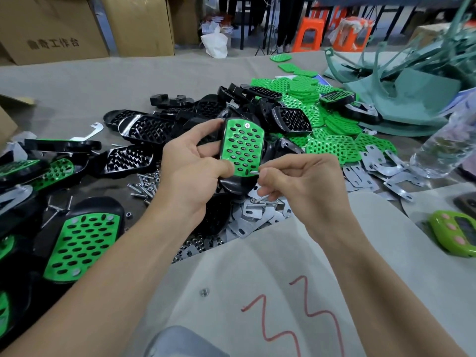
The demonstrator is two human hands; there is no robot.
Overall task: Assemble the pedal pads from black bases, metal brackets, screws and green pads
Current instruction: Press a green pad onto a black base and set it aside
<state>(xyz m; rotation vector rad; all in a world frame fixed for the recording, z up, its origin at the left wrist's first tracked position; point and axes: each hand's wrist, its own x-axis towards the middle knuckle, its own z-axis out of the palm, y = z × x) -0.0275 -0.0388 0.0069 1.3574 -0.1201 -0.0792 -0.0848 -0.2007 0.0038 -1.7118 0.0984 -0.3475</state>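
Green plastic marks the centre: a perforated green pad [243, 148] sits seated in a black base [231, 185], held upright just above the middle of the view. The left hand [190, 171] grips this assembly from its 9 o'clock side, thumb curled over the pad's lower edge and fingers wrapped behind the base. One screw head [247, 125] sits at the pad's 12 o'clock end. The right hand [301, 186], at 3 o'clock of the assembly, pinches a screw [253, 172] between thumb and forefinger, with its tip at the pad's lower right corner; the other fingers are curled under.

Cardboard boxes [77, 27] stand at 11 o'clock, and their contents cannot be seen. One bears dark printed characters, of which 工作台 reads clearly. A clear plastic bottle [438, 150] leans at 3 o'clock; what it holds I cannot tell.

Loose on the grey cover [103, 81] lie black bases [154, 127] at 11 o'clock, green pads [309, 99] at 1 o'clock, metal brackets [373, 163] at 3 o'clock and loose screws [144, 184] beside the left wrist. An assembled pedal pad [82, 243] lies at 8 o'clock. Red zigzag marks [296, 305] cross a pale sheet [257, 253] at 6 o'clock, forming no readable word.
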